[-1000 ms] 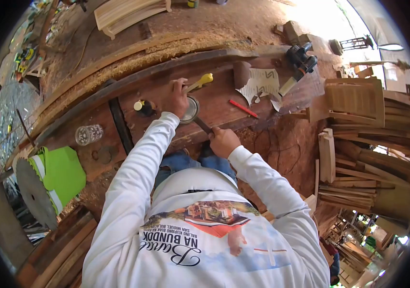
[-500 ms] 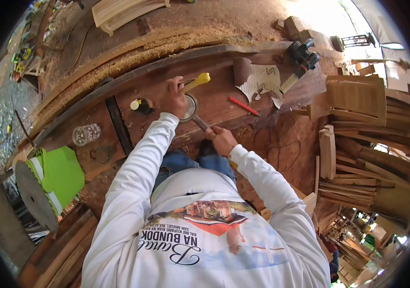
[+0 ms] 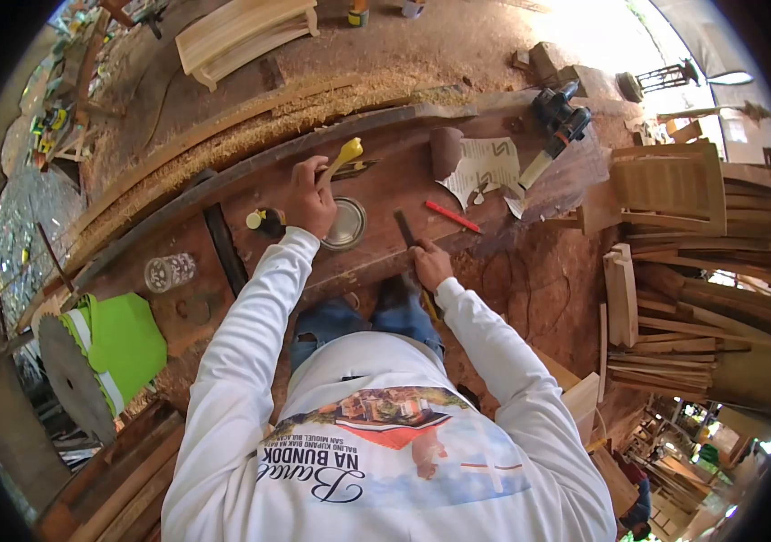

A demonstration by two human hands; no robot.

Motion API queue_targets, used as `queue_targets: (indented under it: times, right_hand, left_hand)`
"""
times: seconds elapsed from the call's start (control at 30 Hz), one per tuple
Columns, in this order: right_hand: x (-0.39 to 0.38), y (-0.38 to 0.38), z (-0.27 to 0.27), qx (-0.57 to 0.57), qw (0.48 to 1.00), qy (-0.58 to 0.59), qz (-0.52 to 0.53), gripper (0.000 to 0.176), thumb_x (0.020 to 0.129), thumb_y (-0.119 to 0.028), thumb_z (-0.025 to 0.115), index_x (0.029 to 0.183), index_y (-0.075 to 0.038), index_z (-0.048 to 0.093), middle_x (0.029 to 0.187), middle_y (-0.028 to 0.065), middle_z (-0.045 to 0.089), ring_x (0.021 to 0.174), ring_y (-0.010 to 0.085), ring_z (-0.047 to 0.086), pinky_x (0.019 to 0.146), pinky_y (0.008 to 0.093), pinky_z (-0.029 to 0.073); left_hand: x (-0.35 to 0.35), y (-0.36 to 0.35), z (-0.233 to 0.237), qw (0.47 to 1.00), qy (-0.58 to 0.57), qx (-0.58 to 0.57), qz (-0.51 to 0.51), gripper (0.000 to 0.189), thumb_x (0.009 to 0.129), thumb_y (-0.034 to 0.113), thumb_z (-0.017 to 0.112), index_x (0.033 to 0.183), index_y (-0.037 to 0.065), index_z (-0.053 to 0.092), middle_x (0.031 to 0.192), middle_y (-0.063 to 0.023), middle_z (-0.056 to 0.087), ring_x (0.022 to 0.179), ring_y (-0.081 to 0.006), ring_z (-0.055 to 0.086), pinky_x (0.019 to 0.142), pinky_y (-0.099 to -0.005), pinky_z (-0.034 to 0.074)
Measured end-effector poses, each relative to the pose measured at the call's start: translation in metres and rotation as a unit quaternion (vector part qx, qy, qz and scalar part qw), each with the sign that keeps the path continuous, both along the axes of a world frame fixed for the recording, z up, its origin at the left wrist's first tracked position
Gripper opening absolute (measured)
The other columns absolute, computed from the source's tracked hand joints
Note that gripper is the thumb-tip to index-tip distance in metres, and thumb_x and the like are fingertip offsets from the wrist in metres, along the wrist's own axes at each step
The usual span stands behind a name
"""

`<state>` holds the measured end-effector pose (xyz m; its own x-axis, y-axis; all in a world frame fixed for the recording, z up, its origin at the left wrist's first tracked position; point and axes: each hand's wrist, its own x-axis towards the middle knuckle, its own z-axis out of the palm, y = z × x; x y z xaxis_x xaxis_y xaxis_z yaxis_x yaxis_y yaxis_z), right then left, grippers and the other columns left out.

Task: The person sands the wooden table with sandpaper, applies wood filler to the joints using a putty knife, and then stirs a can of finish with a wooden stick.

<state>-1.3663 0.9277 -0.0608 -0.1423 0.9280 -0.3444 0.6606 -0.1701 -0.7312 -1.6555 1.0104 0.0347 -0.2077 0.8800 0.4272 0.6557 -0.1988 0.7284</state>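
Observation:
My left hand (image 3: 313, 200) is closed around a yellow-headed tool (image 3: 343, 159), just left of a round metal can (image 3: 346, 223) on the wooden bench. Lower right of the can, my right hand (image 3: 431, 264) grips a flat dark tool (image 3: 404, 228), its blade pointing up over the bench edge. A small dark bottle with a pale cap (image 3: 265, 222) stands beside my left wrist. To the right lie a red pencil-like stick (image 3: 453, 216) and torn sandpaper sheets (image 3: 487, 167).
A black power tool (image 3: 561, 117) rests at the bench's right end. Farther left are a clear jar (image 3: 170, 272) and a green cloth (image 3: 124, 339). Stacked wood (image 3: 674, 361) fills the right side. A wooden bench piece (image 3: 246, 36) lies beyond the bench.
My right hand has moved the flat tool away from the can, to the right. My left hand has shifted left, leaving the can more exposed.

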Motion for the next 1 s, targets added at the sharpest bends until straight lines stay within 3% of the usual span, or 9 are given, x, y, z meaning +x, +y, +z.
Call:
queue_targets:
  times: [0.03,0.07,0.27,0.37,0.47,0.57,0.63,0.87,1.0]
  right_hand:
    - [-0.006,0.012,0.005,0.106,0.99,-0.087,0.044,0.027,0.098,-0.029,0.057,0.097,-0.006,0.07,0.081,0.0202,0.07,0.076,0.0399,0.07,0.071,0.0488,0.057]
    - [-0.009,0.021,0.011,0.014,0.996,-0.09,-0.009,0.03,0.094,-0.034,0.059,0.104,-0.009,0.073,0.103,0.0235,0.072,0.096,0.0464,0.068,0.089,0.051,0.055]
    - [-0.047,0.09,-0.028,0.012,0.978,-0.207,-0.041,0.034,0.092,-0.03,0.065,0.117,-0.008,0.07,0.115,0.0231,0.071,0.107,0.0442,0.067,0.091,0.0533,0.053]
    - [-0.073,0.093,0.011,0.164,0.962,-0.205,-0.072,0.051,0.083,-0.022,0.07,0.131,-0.007,0.061,0.129,0.0183,0.065,0.118,0.0409,0.059,0.098,0.0499,0.051]
    - [-0.092,0.08,0.046,0.301,0.951,-0.057,0.052,0.065,0.079,-0.022,0.076,0.137,-0.005,0.055,0.136,0.0199,0.059,0.122,0.0409,0.054,0.104,0.0494,0.047]
    - [-0.12,0.051,0.102,0.303,0.936,-0.055,0.17,0.077,0.074,-0.027,0.08,0.142,-0.003,0.051,0.139,0.0203,0.053,0.124,0.0411,0.051,0.104,0.0531,0.043]
    - [-0.134,0.042,0.122,0.269,0.932,-0.104,0.219,0.084,0.072,-0.029,0.082,0.145,-0.002,0.049,0.142,0.0201,0.05,0.126,0.0408,0.049,0.104,0.0536,0.041]
    - [-0.153,0.05,0.113,0.234,0.934,-0.162,0.219,0.078,0.064,-0.029,0.084,0.132,-0.003,0.054,0.134,0.0194,0.053,0.122,0.0404,0.049,0.1,0.0535,0.041]
    - [-0.151,0.056,0.131,0.273,0.934,-0.147,0.179,0.074,0.065,-0.035,0.082,0.127,-0.004,0.055,0.132,0.0199,0.053,0.122,0.0406,0.049,0.1,0.0537,0.04]
  left_hand:
    - [-0.001,0.001,0.007,1.0,-0.001,0.015,0.004,0.028,0.097,0.008,0.066,0.123,0.009,0.059,0.109,-0.0162,0.068,0.1,-0.0399,0.069,0.083,-0.0457,0.056]
    - [-0.003,0.001,0.015,1.0,-0.001,0.031,0.008,0.025,0.1,0.013,0.067,0.123,0.008,0.06,0.108,-0.0168,0.069,0.099,-0.0403,0.069,0.083,-0.0454,0.056]
    - [-0.02,-0.012,0.067,0.998,0.017,0.047,0.046,0.028,0.099,0.013,0.07,0.124,0.006,0.06,0.105,-0.0166,0.07,0.095,-0.0368,0.071,0.081,-0.0422,0.056]
    - [-0.037,-0.03,0.075,0.998,-0.021,-0.001,0.06,0.029,0.1,0.014,0.07,0.125,0.004,0.06,0.107,-0.0155,0.071,0.095,-0.0322,0.072,0.08,-0.0399,0.056]
    - [-0.048,-0.047,0.084,0.994,-0.083,-0.024,0.062,0.027,0.101,0.013,0.068,0.125,0.003,0.059,0.103,-0.0122,0.07,0.083,-0.0253,0.073,0.074,-0.0363,0.057]
    - [-0.054,-0.058,0.091,0.989,-0.142,-0.017,0.041,0.026,0.103,0.01,0.065,0.126,0.002,0.055,0.098,-0.0086,0.069,0.069,-0.0169,0.073,0.064,-0.0311,0.058]
    - [-0.062,-0.066,0.089,0.99,-0.131,-0.023,0.038,0.027,0.106,0.012,0.062,0.128,0.0,0.053,0.103,-0.0082,0.067,0.074,-0.0155,0.073,0.068,-0.0281,0.06]
    - [-0.07,-0.09,0.092,0.987,-0.146,-0.044,0.043,0.028,0.107,0.012,0.06,0.13,0.0,0.052,0.109,-0.0077,0.063,0.077,-0.0134,0.071,0.069,-0.0277,0.061]
    - [-0.066,-0.094,0.101,0.982,-0.176,-0.017,0.069,0.021,0.104,0.011,0.064,0.118,0.0,0.053,0.092,-0.0083,0.066,0.069,-0.0167,0.072,0.061,-0.0295,0.058]
